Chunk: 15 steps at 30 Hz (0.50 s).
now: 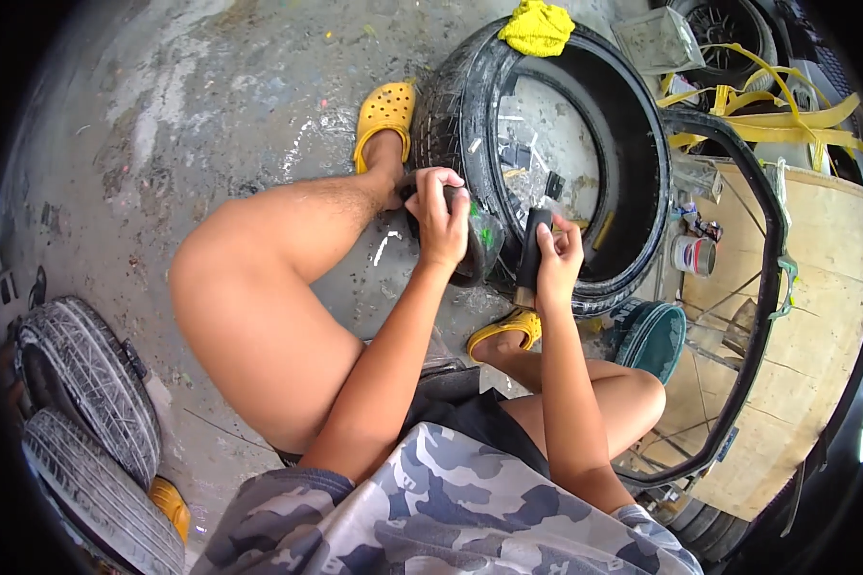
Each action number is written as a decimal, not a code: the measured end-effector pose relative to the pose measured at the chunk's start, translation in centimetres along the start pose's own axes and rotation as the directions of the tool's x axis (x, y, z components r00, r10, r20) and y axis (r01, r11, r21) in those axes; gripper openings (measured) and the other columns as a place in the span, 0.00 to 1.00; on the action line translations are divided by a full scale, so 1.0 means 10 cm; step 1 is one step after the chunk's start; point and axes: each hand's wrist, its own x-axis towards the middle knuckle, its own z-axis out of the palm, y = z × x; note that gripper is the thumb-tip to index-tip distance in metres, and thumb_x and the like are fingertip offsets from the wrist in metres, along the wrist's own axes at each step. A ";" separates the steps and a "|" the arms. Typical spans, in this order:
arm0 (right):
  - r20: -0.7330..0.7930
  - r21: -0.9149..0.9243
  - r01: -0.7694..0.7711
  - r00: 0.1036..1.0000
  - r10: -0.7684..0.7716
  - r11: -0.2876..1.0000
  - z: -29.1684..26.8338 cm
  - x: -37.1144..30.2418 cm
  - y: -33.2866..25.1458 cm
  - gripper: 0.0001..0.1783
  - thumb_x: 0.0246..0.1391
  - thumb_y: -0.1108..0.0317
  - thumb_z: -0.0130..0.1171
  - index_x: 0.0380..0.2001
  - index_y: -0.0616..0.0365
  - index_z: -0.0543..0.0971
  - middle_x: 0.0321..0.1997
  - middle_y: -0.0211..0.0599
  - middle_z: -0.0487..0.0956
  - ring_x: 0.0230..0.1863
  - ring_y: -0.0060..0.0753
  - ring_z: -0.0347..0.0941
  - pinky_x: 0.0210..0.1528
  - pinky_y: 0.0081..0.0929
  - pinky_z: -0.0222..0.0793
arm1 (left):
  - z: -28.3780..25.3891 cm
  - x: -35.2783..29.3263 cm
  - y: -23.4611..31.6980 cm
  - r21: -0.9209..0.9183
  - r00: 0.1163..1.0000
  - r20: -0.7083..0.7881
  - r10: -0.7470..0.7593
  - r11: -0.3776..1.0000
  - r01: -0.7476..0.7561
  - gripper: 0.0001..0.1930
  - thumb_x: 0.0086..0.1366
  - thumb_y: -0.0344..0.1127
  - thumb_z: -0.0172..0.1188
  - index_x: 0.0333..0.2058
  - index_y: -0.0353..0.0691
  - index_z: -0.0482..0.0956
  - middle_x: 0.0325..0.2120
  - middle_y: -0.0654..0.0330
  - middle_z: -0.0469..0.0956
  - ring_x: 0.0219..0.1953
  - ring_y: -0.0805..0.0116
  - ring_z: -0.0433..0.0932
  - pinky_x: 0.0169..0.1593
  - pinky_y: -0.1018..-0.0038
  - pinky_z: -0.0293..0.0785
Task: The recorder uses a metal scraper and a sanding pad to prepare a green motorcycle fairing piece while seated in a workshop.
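My left hand point(439, 220) is closed round a dark, curved, roll-like piece point(470, 270) in front of the tyre. Clear film with green marks point(487, 230) shows at its right side; the kind of piece I cannot tell. In my right hand point(560, 266) is a black flat oblong block point(533, 251), held upright between thumb and fingers, its lower end brownish. Just beyond both hands a large black tyre point(633, 192) stands on the floor, with small black and white scraps point(518, 153) showing through its opening. A yellow cloth point(537, 27) lies on the tyre's far rim.
Two dusty tyres point(91, 383) rest at the left. To the right are a green bucket point(652, 340), a small tin point(693, 256), a black frame point(772, 220) before a wooden board point(825, 316), and yellow straps point(786, 120). My feet wear yellow clogs point(386, 113).
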 end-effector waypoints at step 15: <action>-0.016 0.344 -0.070 0.997 0.080 0.936 -0.44 -0.57 0.28 0.12 0.58 0.71 0.61 0.42 0.59 0.71 0.20 0.20 0.69 0.22 0.11 0.60 0.25 0.13 0.54 | -0.18 0.53 -0.28 0.333 0.852 0.470 0.229 0.849 -0.411 0.16 0.66 0.47 0.50 0.29 0.45 0.82 0.37 0.67 0.71 0.46 0.62 0.65 0.51 0.60 0.55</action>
